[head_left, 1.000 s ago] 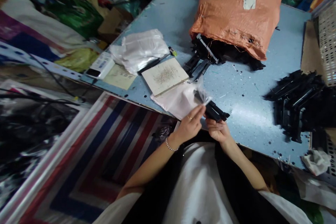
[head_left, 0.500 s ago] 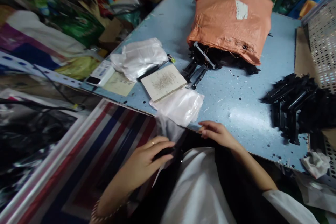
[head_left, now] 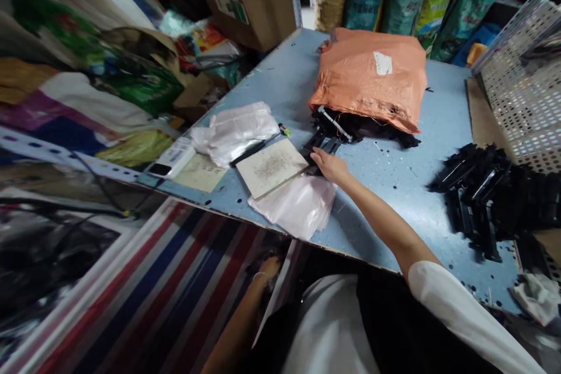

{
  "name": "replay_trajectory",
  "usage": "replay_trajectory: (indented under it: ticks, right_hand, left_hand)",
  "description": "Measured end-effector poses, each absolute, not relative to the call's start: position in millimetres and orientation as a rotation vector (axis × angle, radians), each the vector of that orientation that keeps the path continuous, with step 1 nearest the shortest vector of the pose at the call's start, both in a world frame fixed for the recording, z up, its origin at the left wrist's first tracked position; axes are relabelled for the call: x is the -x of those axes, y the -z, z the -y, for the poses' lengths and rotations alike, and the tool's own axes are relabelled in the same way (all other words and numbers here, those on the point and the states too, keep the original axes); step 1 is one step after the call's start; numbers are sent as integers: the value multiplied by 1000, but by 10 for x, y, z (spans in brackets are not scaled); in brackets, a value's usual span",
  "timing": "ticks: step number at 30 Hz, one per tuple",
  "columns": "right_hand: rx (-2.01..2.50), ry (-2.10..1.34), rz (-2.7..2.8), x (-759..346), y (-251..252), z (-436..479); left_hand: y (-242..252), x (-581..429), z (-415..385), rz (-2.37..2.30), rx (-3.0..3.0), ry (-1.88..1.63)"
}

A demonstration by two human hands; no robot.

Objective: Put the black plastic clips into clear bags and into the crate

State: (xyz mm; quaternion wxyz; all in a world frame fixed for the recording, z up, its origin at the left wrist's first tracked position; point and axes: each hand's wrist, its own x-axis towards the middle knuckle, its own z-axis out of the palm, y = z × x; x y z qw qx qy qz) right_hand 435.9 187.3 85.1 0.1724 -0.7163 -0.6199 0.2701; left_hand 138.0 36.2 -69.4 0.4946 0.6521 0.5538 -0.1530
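Observation:
My right hand (head_left: 329,165) reaches across the blue table (head_left: 394,187) to the black plastic parts (head_left: 322,143) spilling from the mouth of an orange woven sack (head_left: 368,79). Its fingers curl onto one of these parts. A stack of clear plastic bags (head_left: 300,204) lies just under my right forearm, near the table's front edge. My left hand (head_left: 268,267) hangs below the table edge beside my lap. Only its wrist with a bracelet shows, and its fingers are hidden.
A heap of black parts (head_left: 486,187) lies at the right, by a perforated metal rack (head_left: 521,82). A beige board (head_left: 270,166), a crumpled clear bag (head_left: 239,128) and a white device (head_left: 172,158) sit at the left. Striped sacks fill the floor.
My left hand dropped from the table edge with the bagged part to below the table. My right hand stretched forward from the front edge to the parts by the sack.

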Motion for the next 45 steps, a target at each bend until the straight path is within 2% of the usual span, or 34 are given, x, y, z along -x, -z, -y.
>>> replay_trajectory:
  ticks: [4, 7, 10, 12, 16, 19, 22, 27, 31, 37, 40, 45]
  right_hand:
    - [2099, -712, 1691, -4516, -804, -1871]
    - [1994, -837, 1468, -4804, -674, -1641]
    - [1988, -931, 1227, -5086, -580, -1413]
    - [2035, -913, 1161, -5205, -554, -1315]
    - [2093, -853, 1121, -5262, -537, -1245]
    - [2093, -820, 1149, -5241, -518, -1208]
    - [2036, -852, 1182, -5237, -492, -1029]
    - [1757, -853, 1271, -5268, -559, -369]
    - [1539, -986, 1387, -5417, -865, 14]
    - [1677, -750, 1439, -5607, -1381, -40]
    - [1605, -892, 1384, -5497, -1391, -127]
    - [1339, -1521, 991, -5327, -1202, -135]
  left_hand:
    - [518, -1297, -467, -1369, -1516, 404]
    - [91, -1401, -424, -1081, -1403, 266]
    - [-432, -1795, -473, -789, -1356, 18]
    - [-667, -2206, -642, -810, -1465, -237]
    - [-721, -3152, -1235, -1040, -1579, -728]
    - [-602, -3713, -1607, -1158, -1501, -729]
    - [-520, -3999, -1658, -1108, -1451, -692]
    - [-513, -3945, -1144, -902, -1267, -690]
    - [-658, -3725, -694, -616, -1020, -540]
    - [-919, -3546, -461, -685, -1608, -583]
    - [-966, -3528, -478, -618, -1691, -588]
    - [-1004, -3499, -526, -677, -1664, -611]
